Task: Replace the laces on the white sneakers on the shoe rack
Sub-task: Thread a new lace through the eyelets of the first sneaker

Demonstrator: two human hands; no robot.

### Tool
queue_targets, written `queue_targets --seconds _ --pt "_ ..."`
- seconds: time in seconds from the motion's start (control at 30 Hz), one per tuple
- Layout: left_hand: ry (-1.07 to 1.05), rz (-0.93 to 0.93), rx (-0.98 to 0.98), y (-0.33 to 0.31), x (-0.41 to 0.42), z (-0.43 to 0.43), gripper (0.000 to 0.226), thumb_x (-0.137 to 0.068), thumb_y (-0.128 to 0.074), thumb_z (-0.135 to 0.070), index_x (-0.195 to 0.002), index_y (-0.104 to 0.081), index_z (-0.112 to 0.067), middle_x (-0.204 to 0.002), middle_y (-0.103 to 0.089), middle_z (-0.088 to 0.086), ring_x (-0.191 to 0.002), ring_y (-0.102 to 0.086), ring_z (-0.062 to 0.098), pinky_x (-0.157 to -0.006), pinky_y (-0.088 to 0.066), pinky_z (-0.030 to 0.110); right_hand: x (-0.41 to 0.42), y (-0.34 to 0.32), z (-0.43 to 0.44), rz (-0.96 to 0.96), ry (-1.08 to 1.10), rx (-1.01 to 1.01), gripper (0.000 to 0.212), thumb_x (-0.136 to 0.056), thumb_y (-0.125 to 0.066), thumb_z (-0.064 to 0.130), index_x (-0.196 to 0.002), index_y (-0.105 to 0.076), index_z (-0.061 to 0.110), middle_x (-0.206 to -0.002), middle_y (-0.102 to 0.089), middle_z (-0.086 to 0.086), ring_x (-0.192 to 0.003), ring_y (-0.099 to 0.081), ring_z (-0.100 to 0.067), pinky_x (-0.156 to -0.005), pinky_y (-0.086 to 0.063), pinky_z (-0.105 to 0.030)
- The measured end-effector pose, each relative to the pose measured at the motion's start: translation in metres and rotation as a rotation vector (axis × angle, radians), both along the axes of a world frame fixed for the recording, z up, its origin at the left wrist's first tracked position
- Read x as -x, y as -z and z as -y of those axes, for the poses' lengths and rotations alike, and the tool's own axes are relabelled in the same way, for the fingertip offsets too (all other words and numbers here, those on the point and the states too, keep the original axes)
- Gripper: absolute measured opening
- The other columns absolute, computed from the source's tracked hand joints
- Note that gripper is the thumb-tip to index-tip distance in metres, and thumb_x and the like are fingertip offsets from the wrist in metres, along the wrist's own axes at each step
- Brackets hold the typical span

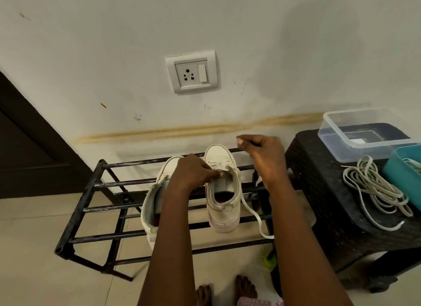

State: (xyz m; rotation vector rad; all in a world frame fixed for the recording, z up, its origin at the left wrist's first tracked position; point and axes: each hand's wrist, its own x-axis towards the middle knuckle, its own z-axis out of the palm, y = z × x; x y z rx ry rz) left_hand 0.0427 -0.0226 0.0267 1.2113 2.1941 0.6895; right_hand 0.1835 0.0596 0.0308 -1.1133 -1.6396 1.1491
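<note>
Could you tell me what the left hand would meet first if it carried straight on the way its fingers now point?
The left hand points right, across the right sneaker. Its fingers already pinch the tongue by the eyelets, so it would likely meet the sneaker's far collar first, though depth is unclear.

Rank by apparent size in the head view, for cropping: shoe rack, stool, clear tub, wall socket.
1. Shoe rack.
2. Stool, partly cut off at the frame edge.
3. Clear tub.
4. Wall socket, farther away, so true size is unsure.
</note>
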Motion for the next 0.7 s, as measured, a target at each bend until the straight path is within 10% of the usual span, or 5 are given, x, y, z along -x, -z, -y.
queue_targets --seconds 0.17,0.33,0.7 --pt "-0.076 0.085 -0.079 0.01 0.001 0.002 0.03 -0.085 -0.066 -0.021 -0.065 -0.069 0.001 -0.054 -0.059 0.006 -0.054 -0.057 0.016 -0.06 -0.048 0.017 0.02 0.018 0.021 0.226 -0.086 -0.004 0.021 -0.085 -0.066 0.011 -0.105 -0.072 0.008 -0.105 -0.071 -0.006 -0.092 -0.063 -0.009 -0.085 -0.046 -0.015" --pt "-0.228 0.436 -0.218 0.025 0.003 0.012 0.022 -0.085 -0.067 -0.014 -0.067 -0.067 -0.002 -0.068 -0.065 0.013 -0.072 -0.067 0.028 -0.078 -0.057 0.04 0.022 0.028 0.033 0.365 -0.107 -0.127 0.023 -0.091 -0.059 0.014 -0.111 -0.069 0.008 -0.113 -0.068 -0.007 -0.108 -0.06 -0.019 -0.097 -0.044 -0.028" --pt "-0.29 0.221 -0.216 0.032 -0.005 0.01 0.022 -0.091 -0.059 -0.017 -0.086 -0.071 0.002 -0.08 -0.072 0.019 -0.077 -0.07 0.03 -0.08 -0.057 0.044 0.024 0.034 0.041 0.7 -0.237 -0.439 0.025 -0.096 -0.047 0.018 -0.111 -0.065 0.009 -0.117 -0.059 -0.006 -0.109 -0.048 -0.02 -0.089 -0.04 -0.027"
